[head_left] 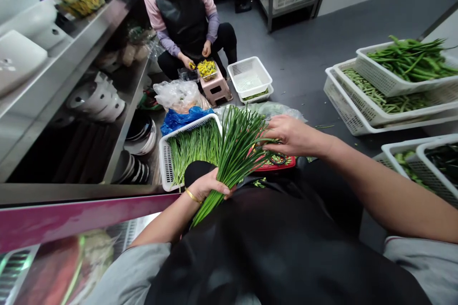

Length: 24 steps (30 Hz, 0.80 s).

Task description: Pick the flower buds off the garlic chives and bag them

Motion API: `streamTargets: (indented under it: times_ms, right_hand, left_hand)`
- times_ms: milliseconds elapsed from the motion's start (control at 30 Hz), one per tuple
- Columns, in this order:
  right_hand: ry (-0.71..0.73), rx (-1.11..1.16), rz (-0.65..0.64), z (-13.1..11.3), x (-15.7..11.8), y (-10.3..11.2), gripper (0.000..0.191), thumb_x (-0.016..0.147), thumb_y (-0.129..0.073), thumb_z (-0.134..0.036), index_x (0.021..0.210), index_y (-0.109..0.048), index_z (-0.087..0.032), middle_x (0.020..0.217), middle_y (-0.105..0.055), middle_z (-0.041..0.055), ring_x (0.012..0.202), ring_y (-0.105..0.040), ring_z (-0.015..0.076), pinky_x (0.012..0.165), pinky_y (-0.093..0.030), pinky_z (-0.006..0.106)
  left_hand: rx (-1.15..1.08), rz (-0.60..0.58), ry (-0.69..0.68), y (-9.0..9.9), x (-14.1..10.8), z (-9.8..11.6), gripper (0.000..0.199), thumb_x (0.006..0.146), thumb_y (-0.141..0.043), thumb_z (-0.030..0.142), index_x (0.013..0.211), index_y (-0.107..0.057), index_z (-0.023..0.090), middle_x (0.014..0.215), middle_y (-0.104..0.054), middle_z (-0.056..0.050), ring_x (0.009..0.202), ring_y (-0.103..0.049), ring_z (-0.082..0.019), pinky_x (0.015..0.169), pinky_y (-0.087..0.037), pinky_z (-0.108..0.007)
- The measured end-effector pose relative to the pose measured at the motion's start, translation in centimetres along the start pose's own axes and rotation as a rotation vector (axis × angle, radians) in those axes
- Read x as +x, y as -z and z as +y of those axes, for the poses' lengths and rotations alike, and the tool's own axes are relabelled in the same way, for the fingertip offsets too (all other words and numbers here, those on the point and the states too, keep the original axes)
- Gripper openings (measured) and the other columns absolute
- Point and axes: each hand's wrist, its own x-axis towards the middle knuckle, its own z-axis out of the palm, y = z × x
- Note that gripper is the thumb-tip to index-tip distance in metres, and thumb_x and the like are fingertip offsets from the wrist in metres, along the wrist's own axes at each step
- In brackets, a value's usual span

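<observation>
A thick bunch of long green garlic chives (240, 145) slants up and away from my lap. My left hand (210, 185), a gold bracelet at its wrist, is closed around the lower stems. At the upper right end of the bunch, my right hand (284, 136) has its fingers bent in a pinch on the tips. Below that hand sits a red tray (275, 167) with green scraps, partly hidden by the hand and chives. More chives lie lined up in a white basket (165, 164) just beyond my left hand.
A co-worker (186, 14) sits opposite, handling yellow flowers (206, 68) on a pink stool (214, 88). White baskets (250, 76) stand beside it. Baskets of green beans (386, 100) and peppers (411, 62) are stacked on the right. A steel shelf (82, 24) runs along the left.
</observation>
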Motion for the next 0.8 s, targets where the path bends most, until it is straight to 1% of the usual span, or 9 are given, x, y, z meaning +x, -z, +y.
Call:
streamTargets:
  times_ms: [133, 233, 300, 400, 467, 533, 600, 667, 800]
  right_hand:
    - [0.059, -0.177, -0.07, -0.5, -0.2, 0.4, 0.027, 0.09, -0.051, -0.029, 0.073, -0.071, -0.022, 0.072, -0.066, 0.0048, 0.076, -0.056, 0.0182, 0.096, -0.038, 0.046]
    - [0.012, -0.064, 0.012, -0.9, -0.2, -0.5, 0.026, 0.086, -0.051, -0.025, 0.068, -0.07, -0.021, 0.075, -0.068, 0.0045, 0.082, -0.059, 0.0194, 0.103, -0.035, 0.05]
    - [-0.095, 0.195, 0.149, -1.1, 0.0, -1.9, 0.024, 0.083, -0.053, -0.027, 0.067, -0.069, -0.02, 0.074, -0.069, 0.0034, 0.077, -0.061, 0.0181, 0.097, -0.042, 0.047]
    - [-0.396, 0.655, 0.511, -0.7, 0.3, -3.5, 0.025, 0.082, -0.052, -0.027, 0.065, -0.068, -0.019, 0.069, -0.068, 0.0029, 0.069, -0.063, 0.0163, 0.079, -0.052, 0.039]
    - [-0.527, 0.831, 0.767, -0.1, 0.1, -3.2, 0.026, 0.083, -0.05, -0.028, 0.068, -0.069, -0.02, 0.073, -0.07, 0.0037, 0.073, -0.066, 0.0174, 0.076, -0.054, 0.038]
    - [-0.528, 0.83, 0.836, 0.5, -0.4, -1.6, 0.027, 0.086, -0.049, -0.031, 0.075, -0.072, -0.021, 0.08, -0.072, 0.0042, 0.084, -0.068, 0.0191, 0.084, -0.053, 0.041]
    - [-0.451, 0.682, 0.669, 1.0, -0.9, 0.5, 0.026, 0.087, -0.054, -0.037, 0.079, -0.074, -0.022, 0.086, -0.073, 0.0049, 0.092, -0.068, 0.0209, 0.09, -0.051, 0.042]
    - [-0.337, 0.488, 0.394, 1.4, -0.9, 2.1, 0.026, 0.085, -0.061, -0.043, 0.079, -0.076, -0.023, 0.092, -0.074, 0.0056, 0.095, -0.067, 0.0221, 0.091, -0.05, 0.042]
    - [-0.146, 0.25, -0.037, 2.2, 0.3, 2.0, 0.021, 0.081, -0.066, -0.042, 0.083, -0.075, -0.023, 0.09, -0.073, 0.0059, 0.086, -0.066, 0.0209, 0.08, -0.051, 0.037]
  left_hand:
    - [-0.015, 0.046, 0.008, 0.1, 0.1, -0.1, 0.033, 0.05, -0.074, 0.017, 0.079, -0.06, 0.011, 0.055, -0.06, 0.0, 0.044, -0.051, -0.011, 0.041, -0.039, -0.022]
    - [-0.006, 0.073, 0.009, 0.1, 0.2, -0.2, 0.032, 0.05, -0.073, 0.017, 0.078, -0.059, 0.011, 0.054, -0.06, 0.0, 0.043, -0.051, -0.011, 0.041, -0.039, -0.022]
    - [0.007, 0.064, 0.006, 0.2, 0.3, -0.1, 0.031, 0.05, -0.074, 0.017, 0.076, -0.058, 0.012, 0.054, -0.059, 0.0, 0.043, -0.051, -0.011, 0.042, -0.04, -0.022]
    - [0.024, 0.052, -0.004, 0.1, 0.4, 0.0, 0.032, 0.05, -0.074, 0.017, 0.077, -0.058, 0.012, 0.055, -0.06, 0.0, 0.043, -0.051, -0.011, 0.042, -0.041, -0.022]
    - [0.036, 0.05, -0.001, 0.1, 0.3, 0.1, 0.03, 0.051, -0.074, 0.018, 0.076, -0.059, 0.012, 0.055, -0.06, 0.0, 0.044, -0.052, -0.011, 0.043, -0.04, -0.022]
    - [0.042, 0.045, 0.003, 0.2, 0.1, 0.1, 0.029, 0.051, -0.075, 0.018, 0.075, -0.059, 0.012, 0.055, -0.06, 0.0, 0.044, -0.052, -0.011, 0.042, -0.04, -0.021]
    - [0.04, 0.047, 0.011, 0.4, 0.0, 0.0, 0.029, 0.05, -0.075, 0.019, 0.074, -0.06, 0.011, 0.055, -0.06, 0.0, 0.043, -0.052, -0.011, 0.042, -0.04, -0.021]
    - [0.031, 0.06, 0.019, 0.4, 0.0, -0.1, 0.031, 0.05, -0.076, 0.019, 0.075, -0.061, 0.011, 0.055, -0.061, 0.0, 0.043, -0.051, -0.011, 0.041, -0.039, -0.021]
    - [0.012, 0.056, 0.019, 0.3, 0.1, -0.1, 0.032, 0.049, -0.076, 0.019, 0.076, -0.06, 0.012, 0.055, -0.061, 0.0, 0.044, -0.051, -0.011, 0.041, -0.038, -0.021]
